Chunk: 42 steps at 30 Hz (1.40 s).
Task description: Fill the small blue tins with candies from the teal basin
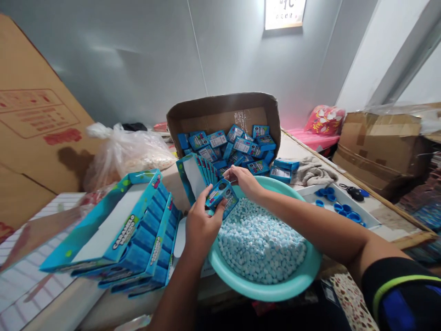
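Note:
My left hand (205, 218) is wrapped round a small blue printed candy box (220, 193), held tilted above the left rim of a turquoise basin (268, 294). Pale blue and white candies (263, 243) fill much of the basin. At the box's upper right end is my right hand (243, 180), its thumb and fingers pinched together near the flap; whatever lies between them is too small to make out. Behind my hands, a brown carton (220, 108) lies open towards me with many blue boxes (243, 145) inside. An upright blue display box (193, 177) stands left of them.
Stacked blue display trays (138, 230) stand at the left, before a clear plastic bag (127, 151). A white tray (368, 218) with blue caps (344, 210) and a grey cloth (315, 172) lie on the right. A large cardboard box (377, 147) is farther right.

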{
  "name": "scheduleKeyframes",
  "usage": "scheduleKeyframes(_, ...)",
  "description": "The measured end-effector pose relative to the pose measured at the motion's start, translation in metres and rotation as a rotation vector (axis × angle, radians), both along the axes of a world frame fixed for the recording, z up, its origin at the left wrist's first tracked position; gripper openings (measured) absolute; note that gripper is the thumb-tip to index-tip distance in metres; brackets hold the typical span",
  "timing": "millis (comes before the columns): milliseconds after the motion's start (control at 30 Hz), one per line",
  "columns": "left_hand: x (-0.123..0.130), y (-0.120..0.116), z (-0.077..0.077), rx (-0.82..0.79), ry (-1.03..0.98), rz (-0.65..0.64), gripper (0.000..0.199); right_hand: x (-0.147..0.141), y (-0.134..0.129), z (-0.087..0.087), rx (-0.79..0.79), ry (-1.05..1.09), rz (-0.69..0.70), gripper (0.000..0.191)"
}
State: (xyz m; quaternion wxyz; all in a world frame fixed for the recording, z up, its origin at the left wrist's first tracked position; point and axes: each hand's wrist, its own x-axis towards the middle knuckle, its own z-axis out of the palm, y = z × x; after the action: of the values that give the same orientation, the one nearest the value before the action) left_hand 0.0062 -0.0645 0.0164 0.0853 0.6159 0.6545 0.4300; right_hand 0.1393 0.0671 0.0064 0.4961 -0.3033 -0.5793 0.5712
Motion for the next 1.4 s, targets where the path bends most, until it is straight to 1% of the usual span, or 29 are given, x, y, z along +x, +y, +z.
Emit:
scheduleKeyframes(67,-0.002,-0.002,-0.001,0.095,-0.002,0.015,0.058,0.001,0.01,-0.007,0.092,-0.152,-0.057,0.026)
scheduleKeyframes(133,-0.005,-0.005,0.001,0.173,0.059,0.044,0.057,0.003,0.017,-0.012,0.274,-0.342,-0.057,0.01)
scheduleKeyframes(167,-0.007,-0.007,0.003,0.209,0.109,0.069,0.057,0.004,0.02,-0.014,0.362,-0.434,-0.029,0.006)
scheduleKeyframes(200,-0.01,-0.009,0.006,0.243,0.163,0.098,0.057,0.005,0.023,-0.016,0.434,-0.516,0.011,0.006)
scheduleKeyframes(267,-0.016,-0.017,0.01,0.298,0.248,0.164,0.057,0.007,0.026,-0.018,0.52,-0.638,0.079,0.009)
scheduleKeyframes(367,-0.025,-0.033,0.01,0.318,0.3,0.317,0.056,0.009,0.026,-0.02,0.514,-0.666,0.111,0.016)
scheduleKeyframes(433,-0.03,-0.044,0.004,0.283,0.329,0.397,0.054,0.011,0.025,-0.022,0.535,-0.674,0.117,0.016)
scheduleKeyframes(467,-0.032,-0.049,-0.001,0.258,0.339,0.416,0.053,0.012,0.024,-0.023,0.549,-0.673,0.12,0.014)
scheduleKeyframes(600,-0.036,-0.06,-0.023,0.127,0.33,0.407,0.049,0.018,0.021,-0.025,0.604,-0.684,0.134,0.016)
scheduleKeyframes(700,-0.037,-0.06,-0.035,0.026,0.318,0.4,0.047,0.028,0.021,-0.025,0.671,-0.826,0.112,0.022)
scheduleKeyframes(800,-0.039,-0.06,-0.042,-0.022,0.302,0.411,0.048,0.039,0.023,-0.024,0.703,-0.965,0.061,0.027)
scheduleKeyframes(900,-0.04,-0.062,-0.047,0.034,0.325,0.391,0.054,0.045,0.023,-0.023,0.697,-1.024,0.033,0.032)
scheduleKeyframes(967,-0.037,-0.064,-0.047,0.161,0.379,0.348,0.057,0.045,0.023,-0.023,0.715,-1.076,0.017,0.034)
scheduleKeyframes(1033,-0.026,-0.065,-0.04,0.344,0.425,0.277,0.053,0.044,0.022,-0.024,0.756,-1.118,0.002,0.035)
scheduleKeyframes(1100,-0.004,-0.065,-0.026,0.498,0.43,0.152,0.04,0.046,0.021,-0.028,0.795,-1.118,-0.001,0.037)
scheduleKeyframes(1133,0.012,-0.063,-0.017,0.53,0.423,0.068,0.035,0.048,0.02,-0.03,0.815,-1.082,-0.008,0.037)
scheduleKeyframes(1167,0.029,-0.06,-0.009,0.521,0.419,-0.045,0.028,0.051,0.019,-0.031,0.843,-1.027,-0.022,0.037)
scheduleKeyframes(1200,0.047,-0.056,-0.003,0.463,0.447,-0.208,0.022,0.054,0.018,-0.032,0.883,-0.96,-0.039,0.036)
scheduleKeyframes(1233,0.065,-0.052,0.002,0.37,0.521,-0.415,0.02,0.057,0.016,-0.031,0.935,-0.891,-0.059,0.035)
scheduleKeyframes(1300,0.094,-0.044,0.005,0.168,0.721,-0.849,0.017,0.061,0.01,-0.028,1.041,-0.813,-0.061,0.033)
scheduleKeyframes(1333,0.104,-0.04,0.004,0.057,0.776,-1.009,0.016,0.062,0.006,-0.025,1.071,-0.83,-0.015,0.032)
scheduleKeyframes(1367,0.111,-0.038,0.001,-0.053,0.8,-1.095,0.018,0.061,0.001,-0.023,1.08,-0.872,0.06,0.031)
scheduleKeyframes(1400,0.113,-0.036,-0.002,-0.141,0.801,-1.135,0.02,0.058,-0.004,-0.022,1.073,-0.922,0.147,0.029)
